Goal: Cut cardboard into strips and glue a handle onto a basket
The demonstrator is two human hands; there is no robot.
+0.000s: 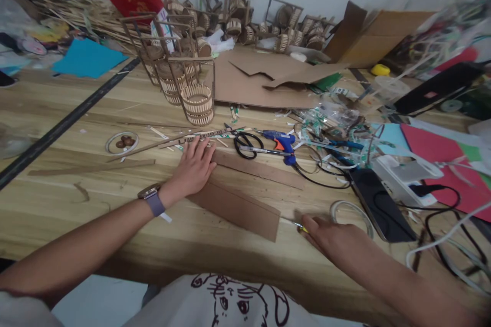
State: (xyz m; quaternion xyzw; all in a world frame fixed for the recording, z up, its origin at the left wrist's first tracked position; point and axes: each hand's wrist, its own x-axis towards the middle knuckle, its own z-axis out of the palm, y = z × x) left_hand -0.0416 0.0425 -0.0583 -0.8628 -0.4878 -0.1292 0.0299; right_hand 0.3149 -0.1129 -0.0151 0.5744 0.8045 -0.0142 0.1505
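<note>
My left hand [195, 167] lies flat with fingers spread on the near end of a folded brown cardboard strip [240, 204] on the wooden table [57, 127]. A watch sits on that wrist. My right hand [332, 237] is closed around a small yellow-handled cutting tool [295, 224], its thin blade pointing at the strip's right edge. A second, longer cardboard strip [264, 169] lies just behind the first. Black-handled scissors [247, 144] and a blue glue gun [283, 142] rest a little beyond my left hand.
Woven bamboo baskets [196, 103] in stick frames stand at the back centre, with cardboard sheets [264, 79] behind. A black phone [381, 204], cables, a tape roll [351, 210] and coloured paper [437, 163] crowd the right. A black ruler [65, 125] crosses the left.
</note>
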